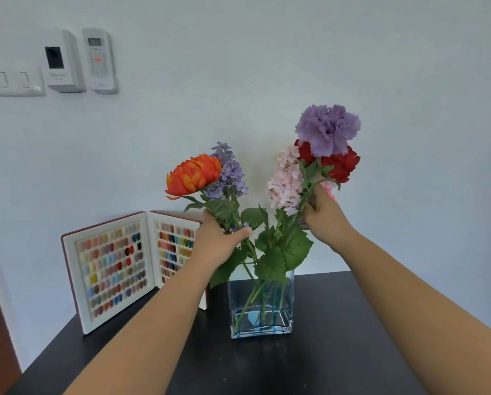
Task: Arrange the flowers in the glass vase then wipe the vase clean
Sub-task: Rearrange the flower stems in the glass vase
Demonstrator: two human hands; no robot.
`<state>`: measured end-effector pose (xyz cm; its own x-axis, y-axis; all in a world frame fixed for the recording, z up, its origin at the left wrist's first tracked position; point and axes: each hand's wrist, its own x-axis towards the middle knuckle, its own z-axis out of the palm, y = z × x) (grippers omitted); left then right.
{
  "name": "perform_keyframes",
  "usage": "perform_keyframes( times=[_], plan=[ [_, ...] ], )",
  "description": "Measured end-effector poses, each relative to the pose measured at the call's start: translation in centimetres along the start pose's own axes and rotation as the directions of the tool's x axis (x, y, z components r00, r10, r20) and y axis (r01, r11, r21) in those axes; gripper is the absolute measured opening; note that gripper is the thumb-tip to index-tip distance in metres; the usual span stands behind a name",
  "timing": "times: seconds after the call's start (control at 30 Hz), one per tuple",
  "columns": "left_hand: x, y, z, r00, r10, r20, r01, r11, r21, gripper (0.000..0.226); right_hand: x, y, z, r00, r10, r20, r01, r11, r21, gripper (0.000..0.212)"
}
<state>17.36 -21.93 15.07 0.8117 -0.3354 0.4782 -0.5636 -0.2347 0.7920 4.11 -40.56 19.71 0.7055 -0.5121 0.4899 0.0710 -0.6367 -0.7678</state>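
Glass vase (pixel 260 306): clear, rectangular, upright on the black desk (pixel 324 352); green stems stand inside it and reach its base.
Left hand (pixel 218 243): fingers clamped around the stems of the orange flower (pixel 194 175) and the lavender spray (pixel 228 175), above the vase rim and to its left.
Right hand (pixel 324 218): fingers closed on the stems of the purple carnation (pixel 328 129), the red flower (pixel 341 163) and the pale pink spray (pixel 285 181), above the vase rim and to its right.
Flower groups: the two bunches are held apart, leaning away from each other; their lower stems converge into the vase.
Leaves (pixel 284 252): broad, serrated, green, spreading over the vase opening.
Colour sample book (pixel 118 266): open, upright on the desk, left of the vase and behind the left forearm.
Wall (pixel 267 67): pale; switch plate (pixel 19 81), white wall unit (pixel 63 62) and remote control (pixel 100 61) mounted at upper left.
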Motion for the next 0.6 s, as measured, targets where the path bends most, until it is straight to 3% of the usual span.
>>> perform_keyframes(
  times=[0.17, 0.33, 0.6],
  plan=[
    [1.0, 1.1, 1.2, 0.988, -0.051, -0.147, 0.050, 0.999, -0.008, 0.072, 0.0, -0.3, -0.1, 1.000, -0.016, 0.019, 0.017, 0.999, -0.048, 0.031],
    [1.6, 1.2, 1.8, 0.981, 0.001, -0.192, -0.006, 1.000, -0.022, 0.065, 0.0, 0.1, -0.4, 0.999, 0.028, 0.028, -0.030, 0.997, 0.070, 0.030],
    [3.1, 2.2, -0.5, 0.979, 0.202, -0.025, -0.193, 0.963, 0.189, 0.053, 0.8, 0.7, -1.2, 1.000, -0.004, -0.013, 0.005, 0.999, 0.045, 0.047]
  ],
)
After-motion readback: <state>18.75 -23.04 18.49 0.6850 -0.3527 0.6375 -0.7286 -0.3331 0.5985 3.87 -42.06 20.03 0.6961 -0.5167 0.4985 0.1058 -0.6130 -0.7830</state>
